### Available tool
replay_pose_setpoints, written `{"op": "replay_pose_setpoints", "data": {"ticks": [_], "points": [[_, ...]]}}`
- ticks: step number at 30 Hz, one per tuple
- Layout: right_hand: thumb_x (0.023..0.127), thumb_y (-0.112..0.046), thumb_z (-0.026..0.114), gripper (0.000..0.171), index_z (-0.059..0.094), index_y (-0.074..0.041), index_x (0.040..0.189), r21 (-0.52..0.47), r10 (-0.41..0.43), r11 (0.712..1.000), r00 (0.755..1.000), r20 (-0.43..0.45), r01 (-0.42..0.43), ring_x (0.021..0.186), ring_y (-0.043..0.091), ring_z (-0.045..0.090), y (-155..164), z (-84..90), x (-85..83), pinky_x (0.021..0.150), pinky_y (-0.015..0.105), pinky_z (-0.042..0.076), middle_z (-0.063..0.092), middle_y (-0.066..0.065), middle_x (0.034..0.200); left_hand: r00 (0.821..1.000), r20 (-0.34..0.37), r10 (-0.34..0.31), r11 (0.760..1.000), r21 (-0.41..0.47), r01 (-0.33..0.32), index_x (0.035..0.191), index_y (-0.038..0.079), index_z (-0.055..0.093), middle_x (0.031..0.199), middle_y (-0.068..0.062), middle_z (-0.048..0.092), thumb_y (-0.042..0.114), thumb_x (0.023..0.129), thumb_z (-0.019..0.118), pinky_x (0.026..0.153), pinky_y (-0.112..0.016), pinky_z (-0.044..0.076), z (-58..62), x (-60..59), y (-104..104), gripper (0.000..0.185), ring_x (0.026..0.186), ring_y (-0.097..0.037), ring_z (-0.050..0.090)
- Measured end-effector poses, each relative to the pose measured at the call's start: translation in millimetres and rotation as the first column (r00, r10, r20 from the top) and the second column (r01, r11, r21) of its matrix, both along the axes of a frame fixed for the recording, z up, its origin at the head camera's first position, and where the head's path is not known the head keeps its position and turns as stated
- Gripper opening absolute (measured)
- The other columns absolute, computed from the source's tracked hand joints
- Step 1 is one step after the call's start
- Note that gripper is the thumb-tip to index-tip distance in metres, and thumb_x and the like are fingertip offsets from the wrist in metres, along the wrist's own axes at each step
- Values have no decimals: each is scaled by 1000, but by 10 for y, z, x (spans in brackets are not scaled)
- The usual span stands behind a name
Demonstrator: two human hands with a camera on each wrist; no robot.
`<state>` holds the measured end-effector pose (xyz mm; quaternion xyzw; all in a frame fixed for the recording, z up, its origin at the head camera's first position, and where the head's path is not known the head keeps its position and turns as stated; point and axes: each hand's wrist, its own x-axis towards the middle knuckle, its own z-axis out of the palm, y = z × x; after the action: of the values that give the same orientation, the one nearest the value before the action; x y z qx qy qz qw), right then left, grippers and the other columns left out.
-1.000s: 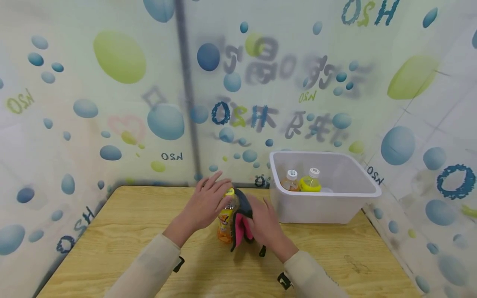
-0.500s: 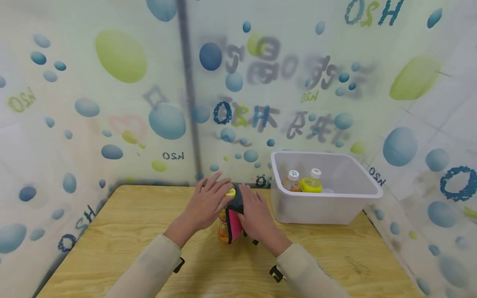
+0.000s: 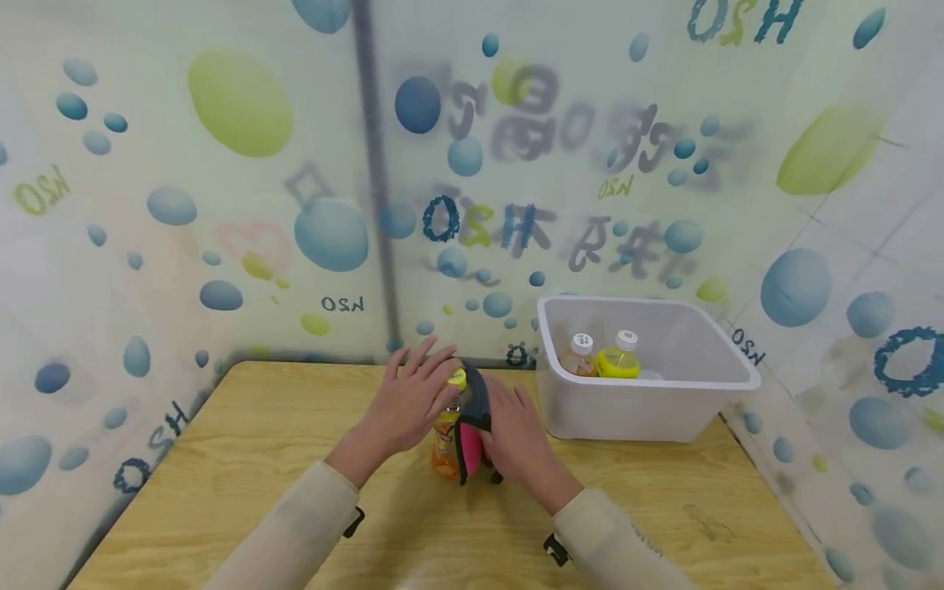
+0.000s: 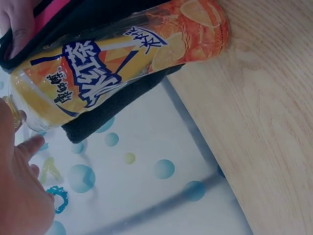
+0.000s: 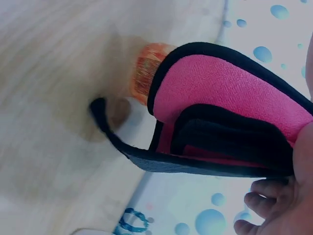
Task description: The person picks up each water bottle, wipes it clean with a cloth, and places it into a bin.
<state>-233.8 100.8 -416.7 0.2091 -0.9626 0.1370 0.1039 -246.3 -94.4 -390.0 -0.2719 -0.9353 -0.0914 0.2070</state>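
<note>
An orange-labelled iced tea bottle with a yellow cap stands upright on the table. My left hand holds it at the cap, thumb and fingers either side, the back of the hand uppermost. A black-edged fabric wrap with pink plush lining is bent along the bottle's right side. In the left wrist view its dark cloth also shows behind the bottle. My right hand grips the wrap's upper part, with other fingertips curled outside it. A loose black strap end hangs off the wrap.
At the back right of the wooden table stands a white plastic bin. Inside it are a white-capped bottle and a yellow-labelled bottle. A printed curtain encloses the back and sides.
My right hand moved left with the wrap, pressing it closer to the bottle, then came slightly back right. The left hand has stayed on the cap.
</note>
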Motion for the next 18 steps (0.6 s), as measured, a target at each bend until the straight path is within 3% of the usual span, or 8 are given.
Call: {"op": "replay_pose_setpoints", "data": {"ticks": [14,18], "points": [[96,-25,62,65,30,-8,150,-83,6,997,997,72,0,142,29,40,9,-416,-6,115,57,30,41,11,153,1000,10,2,1000,1,-2,140,22,48,155,1,40,40,105,38,117,-58,18,-14,-21,-5,42,151,-27,21],[94,-27,65,66,35,-4,148,-3,-7,1000,995,96,7,142,28,40,-4,-577,-1,115,57,30,44,12,151,1000,24,1,1000,0,-1,141,22,48,155,2,39,41,105,37,117,-58,19,-24,-24,9,43,151,-26,19]]}}
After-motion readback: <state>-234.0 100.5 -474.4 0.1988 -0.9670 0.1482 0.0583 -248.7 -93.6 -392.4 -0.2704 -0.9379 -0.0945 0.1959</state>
